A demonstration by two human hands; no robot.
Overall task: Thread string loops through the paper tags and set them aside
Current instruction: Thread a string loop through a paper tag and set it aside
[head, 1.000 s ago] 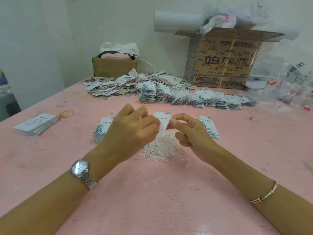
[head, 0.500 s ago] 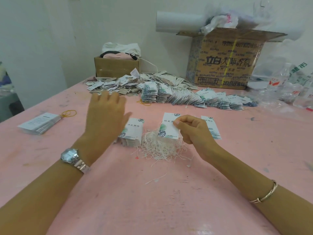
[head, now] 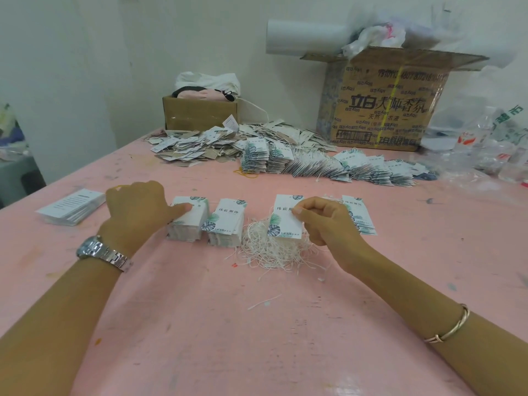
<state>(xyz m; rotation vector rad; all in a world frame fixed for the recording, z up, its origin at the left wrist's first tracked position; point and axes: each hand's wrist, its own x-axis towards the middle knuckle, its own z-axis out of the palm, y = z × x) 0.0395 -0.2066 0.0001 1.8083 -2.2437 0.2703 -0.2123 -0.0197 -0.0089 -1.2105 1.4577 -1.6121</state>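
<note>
Right hand (head: pixel 325 224): closed in a pinch. My thumb and forefinger nip the upper edge of one white paper tag with a green leaf print (head: pixel 285 221), and the other fingers are curled underneath.
Held tag: upright with the print towards me, its lower edge just over the tangled pile of white string loops (head: pixel 265 250). I judge I hold it there so a loop is close to the hole. I cannot tell whether a string is already through it.
Left hand (head: pixel 140 207): knuckles up, fingers curled, thumb stretched flat onto the top card of the leftmost stack of unstrung tags (head: pixel 188 224). I cannot tell whether anything is pinched. It looks set to slide off the next card.
Second stack (head: pixel 227 224): just beside the first and touching the string pile's left edge, so the supply sits within a short reach.
Third stack (head: pixel 361 217): behind my right hand, partly hidden.
Forearms: both come in low over the pink table (head: pixel 200 324) and converge on the strings, with the left wrist bent inward.
Fanned row of strung tags (head: pixel 328 167): on the far side, well apart from the blanks, probably so the finished strings don't snag the loose ones.
</note>
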